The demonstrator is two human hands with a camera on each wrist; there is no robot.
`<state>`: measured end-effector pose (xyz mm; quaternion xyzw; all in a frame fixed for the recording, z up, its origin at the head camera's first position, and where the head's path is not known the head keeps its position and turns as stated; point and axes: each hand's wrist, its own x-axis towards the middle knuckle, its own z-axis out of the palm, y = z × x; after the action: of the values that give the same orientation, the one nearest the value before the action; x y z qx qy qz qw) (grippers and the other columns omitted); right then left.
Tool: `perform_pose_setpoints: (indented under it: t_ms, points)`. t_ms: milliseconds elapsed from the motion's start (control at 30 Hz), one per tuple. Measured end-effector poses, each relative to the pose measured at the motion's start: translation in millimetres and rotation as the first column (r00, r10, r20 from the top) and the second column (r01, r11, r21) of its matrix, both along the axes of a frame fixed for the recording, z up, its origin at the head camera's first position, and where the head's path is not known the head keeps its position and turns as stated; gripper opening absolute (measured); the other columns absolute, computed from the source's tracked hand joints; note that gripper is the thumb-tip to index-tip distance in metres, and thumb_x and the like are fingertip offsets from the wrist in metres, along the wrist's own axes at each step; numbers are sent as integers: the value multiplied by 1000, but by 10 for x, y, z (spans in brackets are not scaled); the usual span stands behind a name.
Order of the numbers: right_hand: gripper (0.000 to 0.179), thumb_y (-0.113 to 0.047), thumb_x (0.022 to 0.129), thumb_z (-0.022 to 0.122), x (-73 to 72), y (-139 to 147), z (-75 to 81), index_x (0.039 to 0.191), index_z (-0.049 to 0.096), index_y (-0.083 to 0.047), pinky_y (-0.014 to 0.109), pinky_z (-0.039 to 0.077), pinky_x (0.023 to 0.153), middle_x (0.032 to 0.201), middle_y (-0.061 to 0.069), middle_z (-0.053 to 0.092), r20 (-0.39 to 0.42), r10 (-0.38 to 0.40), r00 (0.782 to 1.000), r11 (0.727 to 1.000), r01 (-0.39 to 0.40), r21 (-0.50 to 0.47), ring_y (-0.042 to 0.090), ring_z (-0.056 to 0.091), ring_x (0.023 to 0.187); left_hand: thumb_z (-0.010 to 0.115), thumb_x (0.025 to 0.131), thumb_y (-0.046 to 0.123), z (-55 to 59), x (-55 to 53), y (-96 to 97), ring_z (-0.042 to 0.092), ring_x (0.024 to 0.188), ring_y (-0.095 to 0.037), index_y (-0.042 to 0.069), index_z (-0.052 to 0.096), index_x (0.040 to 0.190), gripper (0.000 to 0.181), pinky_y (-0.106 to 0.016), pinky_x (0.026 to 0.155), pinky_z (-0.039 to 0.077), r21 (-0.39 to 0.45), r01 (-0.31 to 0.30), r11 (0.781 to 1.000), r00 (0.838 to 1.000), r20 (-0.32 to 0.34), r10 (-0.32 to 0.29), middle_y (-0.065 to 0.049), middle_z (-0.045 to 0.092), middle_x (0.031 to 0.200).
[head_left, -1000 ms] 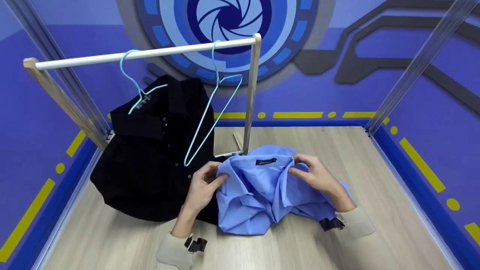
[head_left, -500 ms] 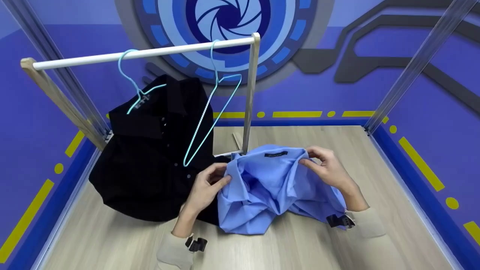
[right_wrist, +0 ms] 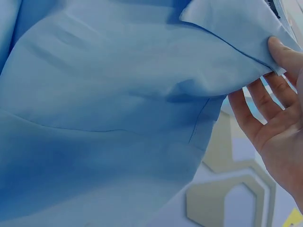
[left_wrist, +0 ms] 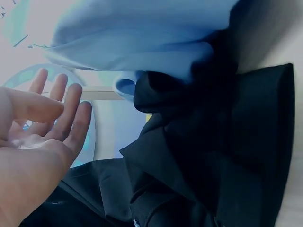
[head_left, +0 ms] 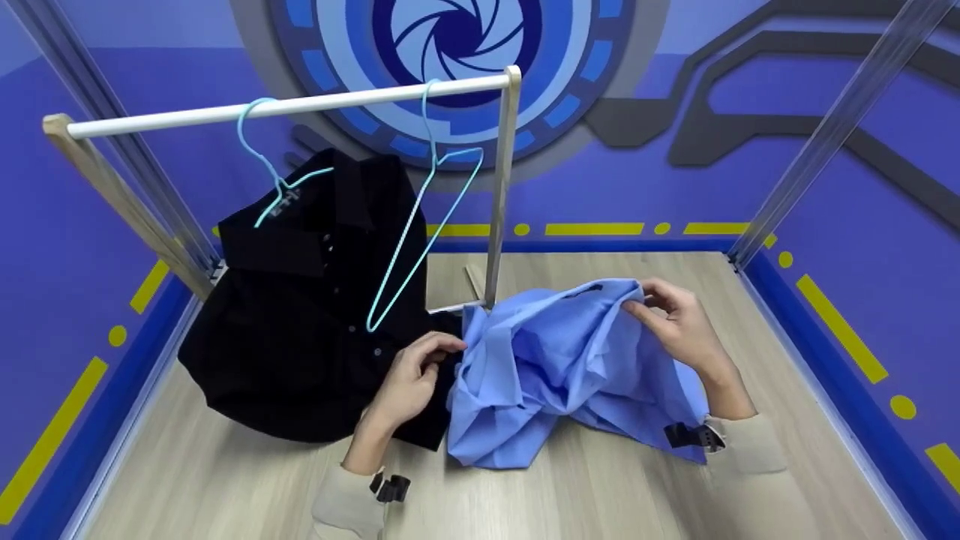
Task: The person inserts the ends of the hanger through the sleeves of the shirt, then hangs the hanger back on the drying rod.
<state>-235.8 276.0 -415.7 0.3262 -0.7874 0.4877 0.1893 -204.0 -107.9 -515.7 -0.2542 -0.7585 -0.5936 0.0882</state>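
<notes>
A light blue collared shirt (head_left: pixel 555 360) lies bunched on the wooden surface, its neck opening lifted. With thumb and fingers, my right hand (head_left: pixel 686 330) pinches the right side of its collar; the right wrist view shows the thumb on the collar (right_wrist: pixel 232 28). My left hand (head_left: pixel 409 379) is beside the shirt's left edge, fingers extended. In the left wrist view the left hand (left_wrist: pixel 47 123) holds nothing, its palm and loosely bent fingers apart from the cloth. To the left, a black shirt (head_left: pixel 300 337) hangs on a light blue hanger (head_left: pixel 279 180).
A clothes rack with a white bar (head_left: pixel 337 100) and wooden posts stands at the back left. A second light blue hanger (head_left: pixel 424 240) hangs bare near its right post. Patterned blue walls (head_left: pixel 600 195) enclose the wooden surface (head_left: pixel 787 450).
My right hand has moved right and slightly up, drawing the collar with it. My left hand has let go of the shirt's left side. The rack and black shirt stay put.
</notes>
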Motion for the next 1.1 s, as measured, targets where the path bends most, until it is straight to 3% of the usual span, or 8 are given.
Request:
perform_pose_setpoints:
  t_ms: [133,267,500,667,867,1000,1100]
  points:
    - [19,23,88,64,1,8,15,102,69,11,19,51,75,94,19,69,4,-31,1000,999,31,-10,13,66,89,53,83,-27,-37,-6,-8,59,119,-29,6,73,121,54,-49,97,47,-150,18,989,996,-89,-31,-9,64,126]
    - [16,21,89,64,0,23,16,102,69,11,19,51,75,94,19,69,16,-51,999,999,52,-15,15,66,88,61,88,-19,-74,-3,-1,53,125,-30,10,74,122,47,-50,103,42,-283,14,959,988,-146,-57,-15,60,132]
    - [16,20,90,64,12,46,28,103,69,12,19,52,74,95,18,69,24,-68,997,997,68,-28,12,67,87,69,91,-7,-137,-16,3,57,119,-31,10,75,109,25,-48,101,44,-380,-78,922,980,-201,0,-13,63,127]
    - [15,20,90,65,20,62,41,102,69,12,19,52,73,93,20,68,28,-92,995,995,94,-46,12,67,84,70,89,-6,-142,-46,-28,60,115,-28,8,73,98,17,-44,98,47,-326,-144,934,971,-227,71,-12,66,122]
    - [11,17,90,67,3,67,47,100,68,14,18,52,71,90,24,67,41,-180,983,981,182,-65,13,67,78,66,87,-12,-84,-67,-82,62,120,-25,7,68,94,20,-36,104,45,-143,-176,974,963,-230,141,-13,67,125]
    - [12,16,90,68,-11,66,40,102,68,15,17,51,70,92,24,68,38,-218,975,973,220,-70,13,66,77,64,80,-14,-51,-79,-119,57,130,-28,9,62,86,24,-30,110,40,-37,-209,977,941,-280,190,-12,65,135]
    - [13,16,90,67,-22,65,33,103,67,15,17,51,70,93,25,68,42,-230,972,970,233,-76,13,65,78,63,75,-16,-46,-88,-144,58,130,-32,8,59,81,25,-35,110,41,22,-215,976,916,-342,209,-12,67,131]
